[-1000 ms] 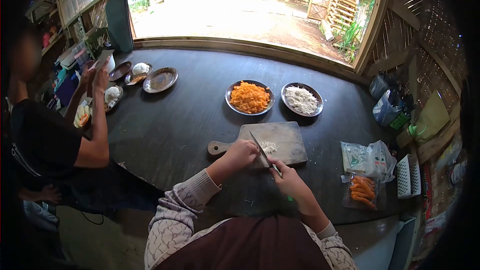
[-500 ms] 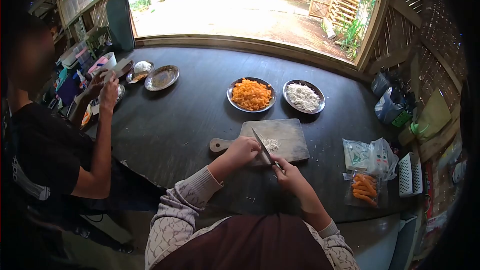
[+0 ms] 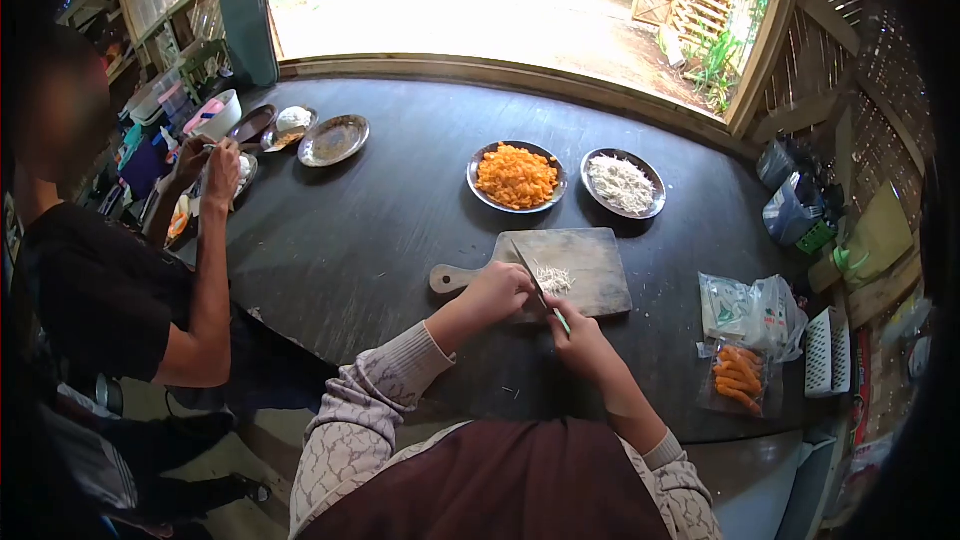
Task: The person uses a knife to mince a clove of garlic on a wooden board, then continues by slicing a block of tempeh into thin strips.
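A wooden cutting board [image 3: 595,275] with a round-ended handle lies in front of me, with a small heap of thin white shreds [image 3: 553,280] on it. My right hand [image 3: 583,342] is closed round the green handle of a knife [image 3: 530,270], whose blade points away and to the left over the board. My left hand [image 3: 497,292] rests at the board's left part beside the blade, fingers closed; what they pinch is too small to make out. Beyond the board stand a plate of chopped orange pieces [image 3: 516,177] and a plate of white shreds [image 3: 621,184].
At the left a person [image 3: 120,280] holds something small near a bowl and plates [image 3: 335,140]. On the right lie plastic bags [image 3: 740,308], a bag of carrots [image 3: 738,380] and a white grater [image 3: 827,352]. A window frame [image 3: 500,75] borders the table's far side.
The view has shifted slightly, so the table's things appear further right. The person at the left has lowered the object in their hands. My hands remain at the board with the knife.
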Available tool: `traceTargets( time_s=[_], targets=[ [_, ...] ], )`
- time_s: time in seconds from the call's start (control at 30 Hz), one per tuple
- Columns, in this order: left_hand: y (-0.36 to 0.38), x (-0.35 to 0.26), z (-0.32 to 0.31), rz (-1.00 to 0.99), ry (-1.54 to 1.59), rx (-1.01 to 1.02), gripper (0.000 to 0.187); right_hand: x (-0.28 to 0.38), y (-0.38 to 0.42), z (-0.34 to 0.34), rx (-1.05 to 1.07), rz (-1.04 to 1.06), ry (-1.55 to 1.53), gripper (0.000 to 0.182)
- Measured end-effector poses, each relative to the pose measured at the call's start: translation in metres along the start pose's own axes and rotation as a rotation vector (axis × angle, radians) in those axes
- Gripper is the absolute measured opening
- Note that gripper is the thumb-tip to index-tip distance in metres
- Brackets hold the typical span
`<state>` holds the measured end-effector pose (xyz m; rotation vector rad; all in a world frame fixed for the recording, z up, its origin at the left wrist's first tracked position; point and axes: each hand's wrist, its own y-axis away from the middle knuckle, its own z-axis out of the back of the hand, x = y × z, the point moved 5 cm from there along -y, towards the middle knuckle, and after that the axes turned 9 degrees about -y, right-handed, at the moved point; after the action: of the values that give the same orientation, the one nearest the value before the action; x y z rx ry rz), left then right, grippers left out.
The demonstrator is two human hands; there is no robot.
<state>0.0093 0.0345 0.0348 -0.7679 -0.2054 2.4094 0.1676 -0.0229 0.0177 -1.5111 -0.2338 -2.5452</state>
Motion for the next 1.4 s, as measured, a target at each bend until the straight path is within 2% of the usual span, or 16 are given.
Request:
traceTargets(
  time_s=[0.1, 0.17, 0.27, 0.5, 0.57, 0.7, 0.77, 0.8, 0.87, 0.9, 1.0, 1.17, 1.3, 1.4],
  targets=[
    [-0.001, 0.000, 0.003, -0.010, 0.037, -0.008, 0.015, 0.000, -0.005, 0.004, -0.026, 0.121, -0.021, 0.037],
    [0.000, -0.001, 0.004, -0.001, 0.052, -0.008, 0.015, 0.006, 0.002, 0.012, 0.049, -0.059, -0.045, 0.038],
    [0.001, 0.001, 0.003, 0.020, 0.082, -0.004, 0.014, 0.018, 0.011, 0.019, 0.068, -0.126, -0.089, 0.039],
    [0.001, 0.001, 0.001, 0.015, 0.033, -0.015, 0.014, 0.007, 0.008, 0.008, 0.077, -0.112, -0.032, 0.039],
    [0.000, 0.001, 0.001, 0.017, 0.025, -0.002, 0.014, 0.003, 0.003, 0.001, 0.016, 0.019, -0.006, 0.039],
    [0.000, 0.001, 0.000, -0.006, 0.023, -0.003, 0.013, 0.000, -0.001, 0.002, 0.056, -0.055, -0.068, 0.038],
    [0.001, -0.004, 0.004, -0.023, 0.013, -0.018, 0.013, 0.005, -0.003, 0.006, -0.020, 0.238, -0.021, 0.040],
    [0.003, -0.009, 0.005, -0.035, 0.005, 0.001, 0.014, 0.003, -0.002, 0.014, -0.025, 0.245, -0.018, 0.040],
    [0.002, -0.012, 0.009, -0.047, -0.002, 0.014, 0.014, 0.021, 0.011, 0.029, 0.165, -0.228, -0.148, 0.040],
    [0.003, -0.012, 0.008, -0.052, -0.002, 0.023, 0.015, 0.022, 0.014, 0.033, 0.151, -0.201, -0.223, 0.040],
    [0.005, -0.009, 0.006, -0.052, -0.004, 0.041, 0.015, 0.031, 0.021, 0.052, 0.134, -0.240, -0.177, 0.039],
    [0.006, -0.005, 0.005, -0.036, -0.007, 0.029, 0.014, 0.027, 0.021, 0.074, 0.188, -0.162, -0.067, 0.038],
    [0.006, -0.004, 0.006, -0.035, 0.019, 0.033, 0.012, 0.020, 0.024, 0.087, 0.209, -0.120, -0.092, 0.039],
    [0.007, -0.006, 0.008, 0.031, -0.012, 0.023, 0.011, 0.009, 0.022, 0.091, 0.310, -0.150, -0.082, 0.038]
  ],
)
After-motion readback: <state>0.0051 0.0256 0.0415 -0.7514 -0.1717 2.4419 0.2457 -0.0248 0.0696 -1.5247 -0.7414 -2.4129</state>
